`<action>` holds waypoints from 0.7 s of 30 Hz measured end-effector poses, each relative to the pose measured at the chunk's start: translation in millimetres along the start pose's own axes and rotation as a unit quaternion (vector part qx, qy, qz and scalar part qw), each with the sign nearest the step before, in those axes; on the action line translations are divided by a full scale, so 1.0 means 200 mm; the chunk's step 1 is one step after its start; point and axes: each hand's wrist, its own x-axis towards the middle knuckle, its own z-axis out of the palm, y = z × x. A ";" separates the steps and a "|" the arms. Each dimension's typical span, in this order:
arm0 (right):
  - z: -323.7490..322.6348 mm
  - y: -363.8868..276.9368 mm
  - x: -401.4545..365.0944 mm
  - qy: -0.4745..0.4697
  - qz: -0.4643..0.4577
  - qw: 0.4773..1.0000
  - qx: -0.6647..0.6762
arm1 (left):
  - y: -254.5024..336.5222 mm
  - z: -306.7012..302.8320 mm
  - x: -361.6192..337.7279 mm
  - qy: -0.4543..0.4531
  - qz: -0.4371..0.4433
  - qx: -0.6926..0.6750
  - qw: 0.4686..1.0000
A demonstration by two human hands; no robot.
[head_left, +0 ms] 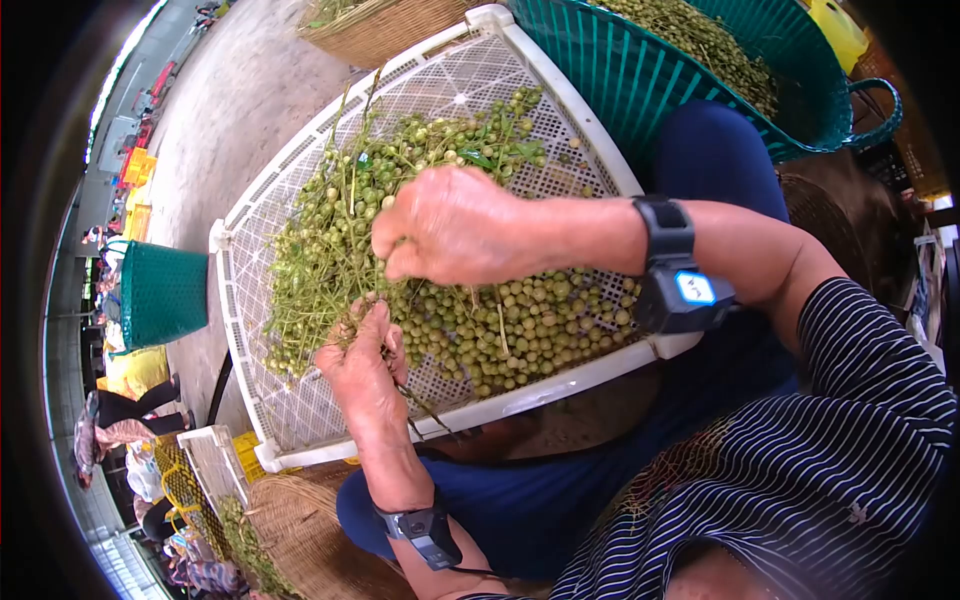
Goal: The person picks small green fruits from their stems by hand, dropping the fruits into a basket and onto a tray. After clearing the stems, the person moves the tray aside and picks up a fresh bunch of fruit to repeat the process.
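Note:
A white plastic crate (500, 408) with a lattice bottom lies tilted in front of me. Loose round green-yellow berries (520, 335) cover its near side, and a heap of berries still on thin green stems (320, 230) fills the middle and far side. My left hand (365, 365) is closed on a bunch of berry stems, whose dark ends stick out below the palm. Just above it, my right hand (455, 225) is closed with its fingertips pinched together over the heap. What lies between those fingers is hidden and blurred.
A large green basket (620, 65) holding more berries stands at upper right. Wicker baskets (385, 35) sit behind the crate and at lower left (300, 520). A green tub (165, 295) stands on the concrete floor (225, 110). Other people (125, 415) are at the far left.

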 end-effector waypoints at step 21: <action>-0.11 0.31 0.08 -0.114 -0.064 0.979 0.155 | -0.01 -0.08 0.02 -0.130 -0.079 -0.139 0.979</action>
